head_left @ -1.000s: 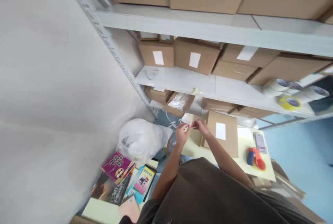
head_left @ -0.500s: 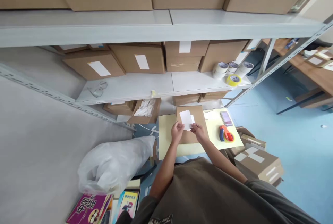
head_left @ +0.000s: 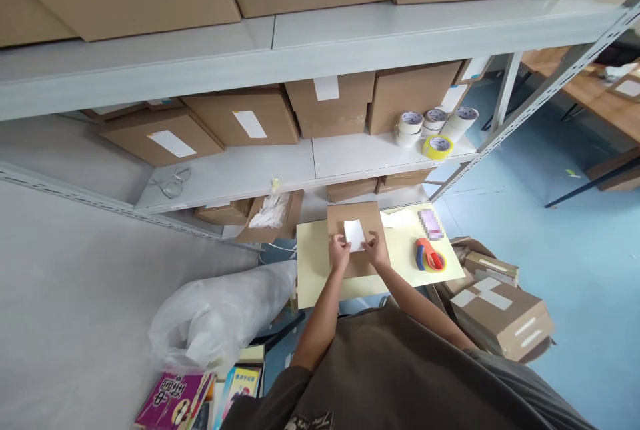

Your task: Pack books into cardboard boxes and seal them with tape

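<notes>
A flat brown cardboard box (head_left: 361,267) lies on the pale yellow table (head_left: 311,270). Over its middle is a small white paper (head_left: 354,234). My left hand (head_left: 339,252) pinches the paper's lower left corner. At the lower right edge of the paper is my right hand (head_left: 375,250), thumb near the edge and fingers curled apart; whether it touches the paper is hard to tell. To the right on the table lie a red and blue tape dispenser (head_left: 431,255) and a blurred purple item (head_left: 431,224).
Grey shelving (head_left: 235,180) with cardboard boxes stands ahead, its upper shelf jutting out. Tape rolls (head_left: 437,145) and glasses (head_left: 175,182) sit on the middle shelf. A plastic bag (head_left: 225,310) bulges at left; cartons (head_left: 500,313) are piled at right.
The white paper has straightened and now lines up over the one beneath. My right hand's fingers have spread from its edge. The camera view has shifted and tilted slightly.
</notes>
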Demonstrator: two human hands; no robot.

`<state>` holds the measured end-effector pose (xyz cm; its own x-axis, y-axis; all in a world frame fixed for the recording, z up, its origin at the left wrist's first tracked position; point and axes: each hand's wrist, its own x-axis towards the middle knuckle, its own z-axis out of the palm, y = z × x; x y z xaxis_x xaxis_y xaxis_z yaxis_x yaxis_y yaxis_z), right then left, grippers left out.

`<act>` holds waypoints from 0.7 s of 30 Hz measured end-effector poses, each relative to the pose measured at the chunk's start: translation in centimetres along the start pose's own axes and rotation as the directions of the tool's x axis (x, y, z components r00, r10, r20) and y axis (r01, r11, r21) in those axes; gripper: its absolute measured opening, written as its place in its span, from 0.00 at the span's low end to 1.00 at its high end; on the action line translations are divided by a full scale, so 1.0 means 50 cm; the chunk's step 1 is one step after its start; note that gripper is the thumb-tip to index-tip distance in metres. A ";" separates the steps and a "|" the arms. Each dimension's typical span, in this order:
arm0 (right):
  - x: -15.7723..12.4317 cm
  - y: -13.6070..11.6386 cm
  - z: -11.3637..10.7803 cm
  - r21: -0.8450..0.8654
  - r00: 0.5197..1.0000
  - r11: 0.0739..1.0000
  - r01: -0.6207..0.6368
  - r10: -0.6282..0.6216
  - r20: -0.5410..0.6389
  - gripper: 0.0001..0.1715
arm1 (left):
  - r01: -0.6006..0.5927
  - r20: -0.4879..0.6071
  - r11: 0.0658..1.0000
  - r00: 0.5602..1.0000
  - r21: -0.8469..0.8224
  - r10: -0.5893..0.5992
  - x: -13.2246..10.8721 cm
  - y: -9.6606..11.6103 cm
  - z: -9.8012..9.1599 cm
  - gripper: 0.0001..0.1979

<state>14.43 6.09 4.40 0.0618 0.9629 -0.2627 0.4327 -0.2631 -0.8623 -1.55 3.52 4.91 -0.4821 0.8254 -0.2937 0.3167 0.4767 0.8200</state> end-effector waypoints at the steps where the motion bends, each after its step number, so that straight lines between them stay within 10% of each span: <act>1: 0.003 0.004 0.001 -0.012 1.000 1.000 0.011 -0.011 0.000 0.32 | 0.009 0.008 1.000 1.000 0.020 -0.009 0.001 0.003 0.002 0.18; 21: -0.039 0.092 -0.087 -0.056 0.995 0.994 -0.098 0.097 -0.032 0.26 | -0.034 0.094 0.986 0.995 0.165 0.018 -0.086 0.018 0.081 0.12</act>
<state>20.22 3.27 2.85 0.1318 0.9343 -0.3312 0.4741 -0.3528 -0.8067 4.14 1.63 4.94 -0.3969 0.8589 -0.3237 0.4632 0.4919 0.7372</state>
